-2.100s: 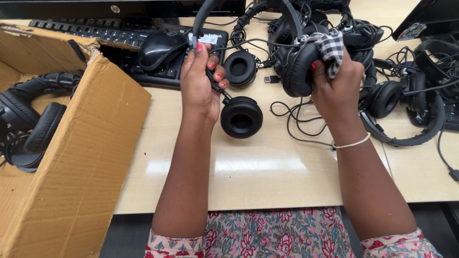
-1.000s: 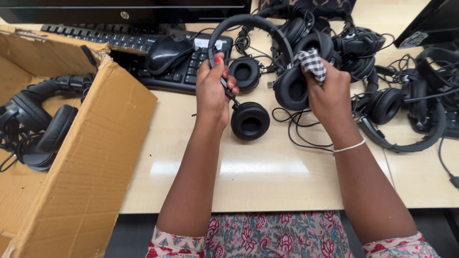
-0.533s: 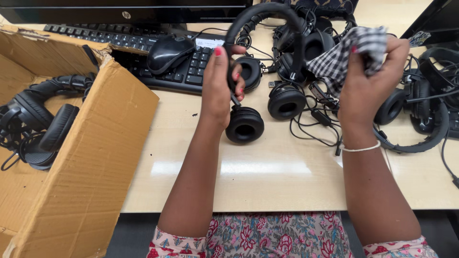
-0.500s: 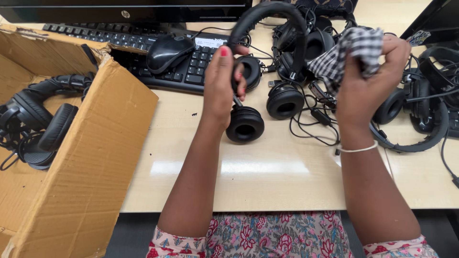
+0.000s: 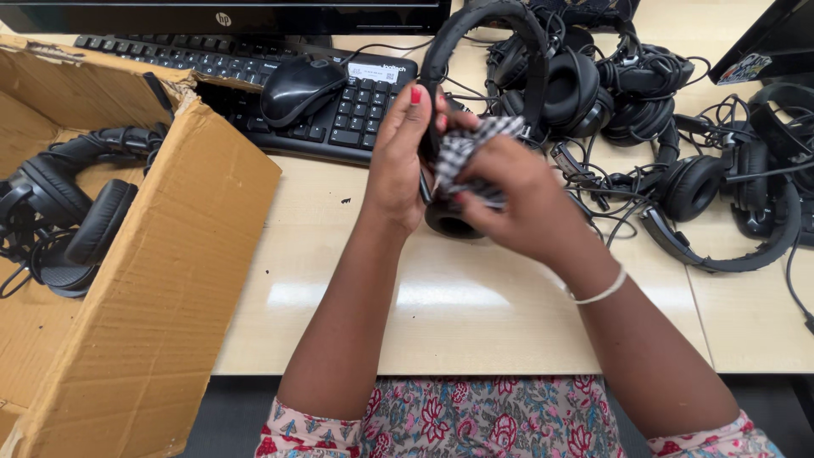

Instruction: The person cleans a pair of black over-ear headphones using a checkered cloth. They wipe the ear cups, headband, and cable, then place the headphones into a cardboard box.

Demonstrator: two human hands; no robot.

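Left hand: the left hand (image 5: 397, 165) is raised over the middle of the pale wooden counter (image 5: 475, 297), its fingers clamped on the lower band of a black over-ear headset with padded round cups (image 5: 496, 51), just above the near cup.
Right hand: the right hand (image 5: 513, 195) lies just right of the left one, fingers closed on a black-and-white checked cloth (image 5: 466, 153) and pressing it against the headset's near ear cup (image 5: 449, 222).
Held headset: its arched band rises towards the far side, above the hands; the near cup shows only partly below the cloth, close over the counter. Whether the cup touches the counter cannot be told.
Far right: a tangled pile of black headsets and cables (image 5: 644, 93) covers the counter to the right of the hands, reaching to the right edge.
Far left of the hands: a black computer keyboard (image 5: 254, 85) lies along the far side, with a black rounded mouse (image 5: 301, 85) resting on top of it.
Left side: an open brown cardboard box (image 5: 153, 280) stands at the left edge of the counter, and black headsets (image 5: 59, 212) lie inside it.
Near edge: floral-patterned sleeves and clothing (image 5: 483, 420) show below the counter's edge, and a thin white band (image 5: 598, 293) circles the right wrist.
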